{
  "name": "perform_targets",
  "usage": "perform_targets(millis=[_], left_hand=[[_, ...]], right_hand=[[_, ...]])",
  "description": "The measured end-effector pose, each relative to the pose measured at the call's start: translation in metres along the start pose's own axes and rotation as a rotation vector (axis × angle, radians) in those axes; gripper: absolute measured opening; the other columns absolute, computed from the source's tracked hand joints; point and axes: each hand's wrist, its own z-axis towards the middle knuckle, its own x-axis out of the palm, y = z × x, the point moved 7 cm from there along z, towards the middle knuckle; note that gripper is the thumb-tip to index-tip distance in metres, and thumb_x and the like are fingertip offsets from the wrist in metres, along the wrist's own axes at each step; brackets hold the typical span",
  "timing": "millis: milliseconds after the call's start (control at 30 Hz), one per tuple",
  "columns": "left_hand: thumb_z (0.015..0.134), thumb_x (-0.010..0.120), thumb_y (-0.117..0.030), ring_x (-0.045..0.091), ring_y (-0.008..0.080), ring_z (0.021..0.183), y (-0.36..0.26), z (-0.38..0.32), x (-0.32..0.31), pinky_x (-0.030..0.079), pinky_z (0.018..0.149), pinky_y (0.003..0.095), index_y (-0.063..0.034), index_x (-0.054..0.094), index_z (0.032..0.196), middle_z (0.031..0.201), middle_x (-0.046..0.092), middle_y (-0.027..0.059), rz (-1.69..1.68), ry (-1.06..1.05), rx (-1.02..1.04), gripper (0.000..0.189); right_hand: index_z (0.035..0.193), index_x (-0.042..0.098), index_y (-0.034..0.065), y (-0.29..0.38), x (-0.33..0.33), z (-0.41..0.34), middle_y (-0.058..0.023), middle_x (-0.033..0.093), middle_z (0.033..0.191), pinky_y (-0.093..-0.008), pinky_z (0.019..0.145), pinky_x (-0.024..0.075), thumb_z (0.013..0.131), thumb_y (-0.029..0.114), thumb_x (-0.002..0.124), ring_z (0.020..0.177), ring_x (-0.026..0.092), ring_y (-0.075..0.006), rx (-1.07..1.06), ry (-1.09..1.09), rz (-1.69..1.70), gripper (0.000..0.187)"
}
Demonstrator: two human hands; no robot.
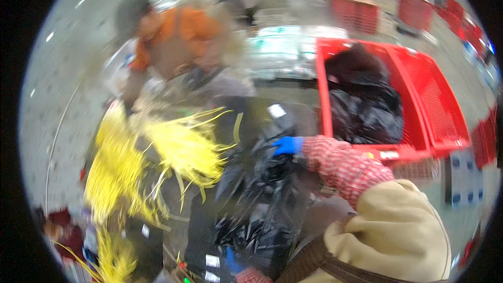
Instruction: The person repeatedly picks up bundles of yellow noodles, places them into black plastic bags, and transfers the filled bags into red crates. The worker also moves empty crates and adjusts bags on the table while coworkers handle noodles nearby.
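Observation:
Blue gloves and red-and-white checked sleeves cover both my hands. My right hand point(288, 146) lies at the upper part of a black plastic bag point(261, 188) spread over the dark table; whether its fingers grip the film cannot be told. At the bag's lower left edge is my left hand point(233, 260), partly cut off by blur and the sleeve, its grip unclear. Small white labels point(212, 260) lie on the black surface beside it. Left of the bag, bunches of yellow, thin, strand-like stems point(184, 149) are spread out.
A red plastic crate point(408, 98) with a black bag point(365, 106) in it stands at my right. Across the table a person in orange point(188, 27) bends over the yellow bunches. Clear-wrapped packs point(275, 47) lie beyond. Another person point(65, 228) is at the lower left.

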Motion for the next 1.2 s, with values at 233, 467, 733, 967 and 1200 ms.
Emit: perform_targets(millis=[233, 467, 733, 967, 1200], left_hand=[[0.078, 0.060, -0.026, 0.051, 0.0127, 0.083, -0.029, -0.023, 0.030, 0.044, 0.068, 0.0330, -0.0102, 0.048, 0.118, 0.108, 0.055, 0.0063, 0.400, -0.211, 0.073, 0.045], [0.078, 0.058, -0.027, 0.049, 0.0163, 0.089, -0.010, 0.001, 0.054, 0.041, 0.074, 0.0342, -0.0086, 0.047, 0.119, 0.112, 0.052, 0.0078, 0.273, -0.051, -0.063, 0.046], [0.079, 0.055, -0.028, 0.047, 0.0204, 0.096, 0.008, 0.013, 0.039, 0.038, 0.080, 0.0357, -0.0068, 0.045, 0.120, 0.115, 0.050, 0.0094, 0.196, -0.002, -0.115, 0.048], [0.079, 0.053, -0.029, 0.045, 0.0239, 0.102, 0.010, 0.011, 0.035, 0.035, 0.086, 0.0370, -0.0053, 0.044, 0.121, 0.119, 0.047, 0.0108, 0.181, 0.013, -0.140, 0.049], [0.080, 0.052, -0.030, 0.043, 0.0275, 0.108, 0.014, 0.016, -0.003, 0.033, 0.092, 0.0382, -0.0037, 0.043, 0.122, 0.122, 0.045, 0.0122, 0.129, 0.035, -0.156, 0.050]], right_hand=[[0.110, 0.055, 0.0153, -0.023, 0.006, 0.007, -0.0174, 0.053, 0.111, -0.0374, 0.087, 0.0396, 0.077, 0.044, 0.055, 0.104, 0.048, -0.0330, 0.205, -0.010, 0.115, 0.044], [0.118, 0.048, 0.0214, -0.009, -0.005, -0.013, -0.0156, 0.040, 0.126, -0.0377, 0.091, 0.0367, 0.080, 0.019, 0.053, 0.110, 0.044, -0.0324, 0.176, 0.226, 0.137, 0.039], [0.122, 0.043, 0.0059, -0.032, -0.004, 0.002, -0.0150, 0.038, 0.129, -0.0349, 0.097, 0.0298, 0.073, 0.050, 0.056, 0.116, 0.039, -0.0286, 0.103, 0.164, 0.145, 0.068], [0.125, 0.036, 0.0007, -0.027, -0.008, -0.006, -0.0149, 0.040, 0.127, -0.0355, 0.097, 0.0293, 0.064, 0.050, 0.065, 0.117, 0.038, -0.0256, 0.216, 0.137, 0.286, 0.084], [0.124, 0.038, -0.0005, -0.012, -0.017, -0.019, -0.0134, 0.041, 0.127, -0.0337, 0.098, 0.0277, 0.065, 0.045, 0.068, 0.117, 0.037, -0.0237, 0.204, 0.076, 0.377, 0.081]])
